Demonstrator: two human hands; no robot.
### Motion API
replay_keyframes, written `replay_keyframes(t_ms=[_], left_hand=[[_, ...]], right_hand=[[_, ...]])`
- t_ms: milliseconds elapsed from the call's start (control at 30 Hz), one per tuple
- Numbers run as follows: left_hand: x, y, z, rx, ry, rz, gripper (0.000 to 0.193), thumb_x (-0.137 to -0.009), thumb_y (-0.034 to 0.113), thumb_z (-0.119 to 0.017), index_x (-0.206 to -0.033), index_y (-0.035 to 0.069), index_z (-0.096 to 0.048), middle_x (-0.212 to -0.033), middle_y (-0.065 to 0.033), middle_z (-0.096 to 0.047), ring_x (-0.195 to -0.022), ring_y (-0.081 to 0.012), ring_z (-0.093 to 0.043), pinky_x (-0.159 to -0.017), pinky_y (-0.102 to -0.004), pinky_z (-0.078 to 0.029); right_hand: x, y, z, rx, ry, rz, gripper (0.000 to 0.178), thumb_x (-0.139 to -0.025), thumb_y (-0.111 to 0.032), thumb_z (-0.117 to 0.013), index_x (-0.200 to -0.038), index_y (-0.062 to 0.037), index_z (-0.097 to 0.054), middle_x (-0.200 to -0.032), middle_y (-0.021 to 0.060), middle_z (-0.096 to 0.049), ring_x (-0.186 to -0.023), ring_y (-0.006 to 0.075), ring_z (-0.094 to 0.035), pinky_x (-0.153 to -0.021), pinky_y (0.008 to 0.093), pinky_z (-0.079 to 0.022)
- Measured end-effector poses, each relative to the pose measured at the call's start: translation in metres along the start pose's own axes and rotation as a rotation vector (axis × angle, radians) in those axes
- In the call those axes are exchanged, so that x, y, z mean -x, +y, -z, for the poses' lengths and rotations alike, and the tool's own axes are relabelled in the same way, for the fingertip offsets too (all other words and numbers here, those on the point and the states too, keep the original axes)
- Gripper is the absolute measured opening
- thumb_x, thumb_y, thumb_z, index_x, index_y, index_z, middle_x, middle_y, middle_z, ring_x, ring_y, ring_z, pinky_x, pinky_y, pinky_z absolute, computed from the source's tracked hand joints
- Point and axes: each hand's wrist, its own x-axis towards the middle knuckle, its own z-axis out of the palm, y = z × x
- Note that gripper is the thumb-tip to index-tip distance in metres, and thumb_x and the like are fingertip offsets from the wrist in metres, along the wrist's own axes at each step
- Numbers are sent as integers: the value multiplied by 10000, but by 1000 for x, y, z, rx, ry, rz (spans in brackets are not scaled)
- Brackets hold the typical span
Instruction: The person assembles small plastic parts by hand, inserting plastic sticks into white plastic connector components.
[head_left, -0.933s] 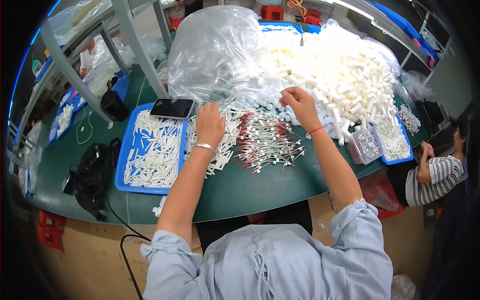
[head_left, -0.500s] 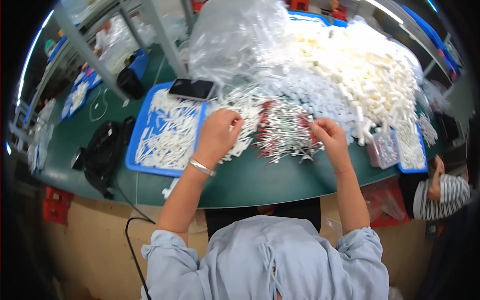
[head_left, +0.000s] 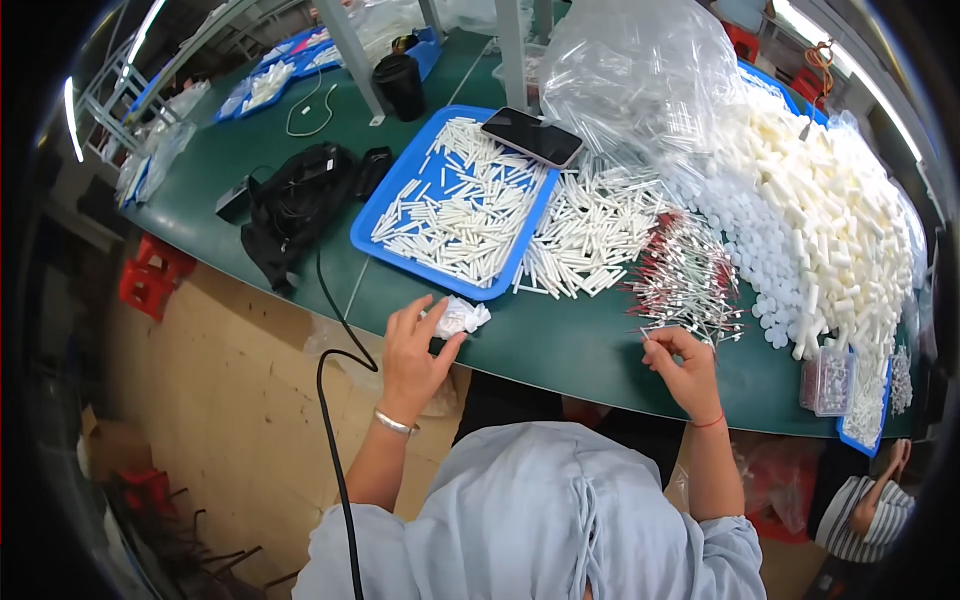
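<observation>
My left hand [head_left: 413,362] is at the table's front edge, fingers and thumb spread and holding nothing. Just beyond its fingertips lies a crumpled white tissue [head_left: 463,317]; whether they touch it is unclear. My right hand [head_left: 684,372] pinches a small thin rod with a pale end [head_left: 645,334] between thumb and forefinger. That hand is at the near side of a pile of thin red and silver metal-tipped pieces [head_left: 690,275]. Left of this pile, loose white tubes [head_left: 592,232] lie beside a blue tray [head_left: 415,273] holding more such tubes.
A phone [head_left: 533,136] rests on the tray's far corner. Translucent caps [head_left: 752,240] and a large heap of cream cylinders [head_left: 840,220] spread to the right, near a clear box [head_left: 828,381]. A black bag [head_left: 297,205] and a black cup [head_left: 400,86] stand left; a co-worker's striped sleeve [head_left: 862,520] shows lower right.
My left hand has moved from the loose white tubes to the tissue at the front edge, its fingers opening. My right hand has come nearer the table's front edge. The view has turned leftward.
</observation>
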Motion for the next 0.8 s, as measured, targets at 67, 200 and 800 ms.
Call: replay_keyframes(t_ms=[67,200,800], left_hand=[[3,-10,-5,-2,-45,-8,298,-742,88,-749,-1027,47,-674,-1064,-103,-599,-919,-293,-551,-788,-382,-467],[-2,-20,-17,23,-14,-43,205,-749,80,-740,-946,40,-699,-964,-82,-625,-870,-277,-567,-749,-363,-472],[5,-23,-11,19,1,125,229,-752,98,-747,-973,67,-695,-942,-105,-570,-882,-283,-531,-759,-382,-454]], right_hand=[[-5,-4,-6,-8,-49,2,106,-887,-66,-643,-928,31,-640,-771,31,-646,-675,80,-612,-615,220,-482],[-15,-16,-25,0,-89,29,109,-883,-76,-651,-927,23,-644,-770,42,-653,-672,80,-612,-610,217,-483],[-78,-37,-179,92,-161,426,75,-864,-75,-589,-882,-13,-552,-857,167,-591,-754,351,-601,-646,396,-476]])
